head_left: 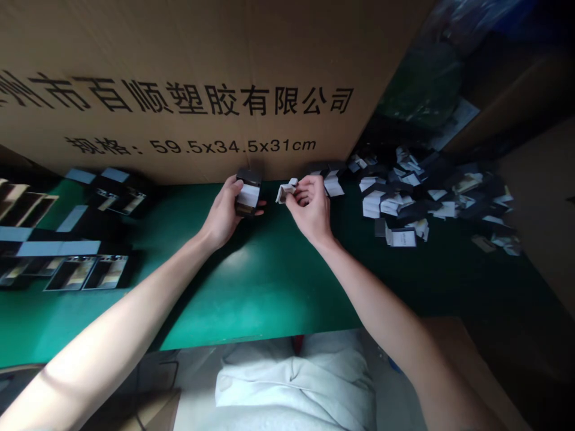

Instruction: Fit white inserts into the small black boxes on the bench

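My left hand (223,212) is wrapped round a small black box (248,209) with a pale panel (248,193) on its face. The box is held just above the green table, near the large carton. Between the thumb and fingers of my right hand (313,206) is a small folded white paper piece (284,191), with a dark or brownish inner side. A gap lies between the paper piece and the black box. Just behind my right hand, black-and-white folded pieces (333,184) rest against the carton.
A large printed cardboard carton (215,48) stands along the back of the green table (233,299). Several open black boxes (105,270) sit in rows at the left. To the right lies a heap of black and white folded pieces (404,200). Clear plastic wrapping (471,24) hangs behind.
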{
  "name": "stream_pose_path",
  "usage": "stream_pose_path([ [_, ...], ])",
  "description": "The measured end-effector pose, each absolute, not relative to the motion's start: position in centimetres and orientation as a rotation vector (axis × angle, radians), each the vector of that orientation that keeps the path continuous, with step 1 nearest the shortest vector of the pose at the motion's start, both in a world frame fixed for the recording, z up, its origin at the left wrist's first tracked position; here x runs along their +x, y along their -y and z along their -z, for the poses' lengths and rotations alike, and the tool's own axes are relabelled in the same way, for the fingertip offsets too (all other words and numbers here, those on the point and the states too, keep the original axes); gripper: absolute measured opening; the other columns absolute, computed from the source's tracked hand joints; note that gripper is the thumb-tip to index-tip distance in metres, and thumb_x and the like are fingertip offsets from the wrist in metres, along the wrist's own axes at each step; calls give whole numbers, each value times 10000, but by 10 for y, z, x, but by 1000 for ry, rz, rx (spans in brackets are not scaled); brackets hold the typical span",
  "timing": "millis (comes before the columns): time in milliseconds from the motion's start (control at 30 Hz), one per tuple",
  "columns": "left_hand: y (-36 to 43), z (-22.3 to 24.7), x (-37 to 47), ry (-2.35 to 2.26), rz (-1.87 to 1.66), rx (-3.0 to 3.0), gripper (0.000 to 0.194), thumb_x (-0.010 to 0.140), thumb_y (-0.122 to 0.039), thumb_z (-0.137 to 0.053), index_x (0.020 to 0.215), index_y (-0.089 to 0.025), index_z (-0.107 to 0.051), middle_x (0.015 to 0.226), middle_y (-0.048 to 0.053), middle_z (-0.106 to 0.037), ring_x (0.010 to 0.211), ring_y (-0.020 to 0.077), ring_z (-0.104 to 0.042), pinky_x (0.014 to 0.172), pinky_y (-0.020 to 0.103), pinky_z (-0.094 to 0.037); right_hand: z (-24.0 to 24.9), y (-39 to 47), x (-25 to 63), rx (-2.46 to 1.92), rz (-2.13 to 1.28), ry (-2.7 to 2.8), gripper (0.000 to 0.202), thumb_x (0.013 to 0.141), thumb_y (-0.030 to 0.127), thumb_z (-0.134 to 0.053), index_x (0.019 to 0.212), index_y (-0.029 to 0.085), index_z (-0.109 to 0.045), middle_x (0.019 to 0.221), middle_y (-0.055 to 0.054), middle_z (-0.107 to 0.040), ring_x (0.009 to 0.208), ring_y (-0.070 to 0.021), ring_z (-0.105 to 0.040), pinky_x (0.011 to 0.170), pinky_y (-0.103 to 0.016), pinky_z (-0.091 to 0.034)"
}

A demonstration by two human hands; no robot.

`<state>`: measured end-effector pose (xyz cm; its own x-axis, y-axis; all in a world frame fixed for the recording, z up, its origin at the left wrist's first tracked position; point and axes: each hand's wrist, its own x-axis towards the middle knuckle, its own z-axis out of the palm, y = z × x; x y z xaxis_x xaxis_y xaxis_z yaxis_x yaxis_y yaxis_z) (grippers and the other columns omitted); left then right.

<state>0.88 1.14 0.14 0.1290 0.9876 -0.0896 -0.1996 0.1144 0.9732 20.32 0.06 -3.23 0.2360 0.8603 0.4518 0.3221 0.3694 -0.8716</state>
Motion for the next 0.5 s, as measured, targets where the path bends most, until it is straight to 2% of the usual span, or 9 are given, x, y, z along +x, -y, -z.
stream_pose_path([
  [133,-13,1,8,-1001,-1149,1016,431,1009,-541,-524,1309,-239,-587,1093,86,-767,1004,313,-805,803,406,-672,36,-1,205,-1116,-547,1379,511,894,218,-662,1390,266,-552,971,-1,-701,768,-139,-704,728,-287,-631],
  [300,-13,2,9,-984,-1158,1050,461,1018,-611,-463,1240,-236,-614,1116,99,-762,1055,324,-796,836,420,-669,39,-1,206,-1098,-553,1473,408,904,162,-621,1297,271,-637,1255,-90,-717,928,-198,-758,865,-377,-690],
  [500,-13,1,9,-994,-1155,1037,483,1020,-630,-448,1179,-219,-647,1154,119,-749,1097,343,-785,847,435,-670,41,0,202,-991,-681,1542,596,847,183,-772,1383,266,-523,1471,-128,-628,1139,-221,-748,1028,-417,-666],
])
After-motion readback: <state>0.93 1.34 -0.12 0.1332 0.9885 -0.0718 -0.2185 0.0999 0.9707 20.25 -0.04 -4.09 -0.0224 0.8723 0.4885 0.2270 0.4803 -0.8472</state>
